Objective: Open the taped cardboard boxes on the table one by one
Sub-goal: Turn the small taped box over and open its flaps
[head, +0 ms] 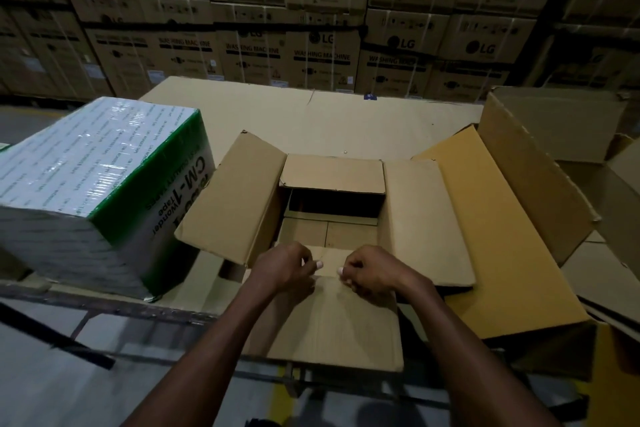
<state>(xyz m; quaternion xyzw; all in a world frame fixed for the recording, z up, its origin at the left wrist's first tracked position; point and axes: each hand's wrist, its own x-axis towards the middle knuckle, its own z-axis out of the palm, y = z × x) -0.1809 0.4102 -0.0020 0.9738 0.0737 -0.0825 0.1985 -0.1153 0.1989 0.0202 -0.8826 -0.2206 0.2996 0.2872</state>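
Dim warehouse; both hands' (287, 267) (370, 272) grip pinched on open box's near flap (332, 322), interior shadowed.

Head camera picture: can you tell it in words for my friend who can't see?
Two hands, left and right, pinch the near flap of an open brown cardboard box. A white-and-green taped box stands to its left.

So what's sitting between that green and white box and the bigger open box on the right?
In the head view, the open brown box lies between the green and white box and the bigger open box; both hands grip its near flap.
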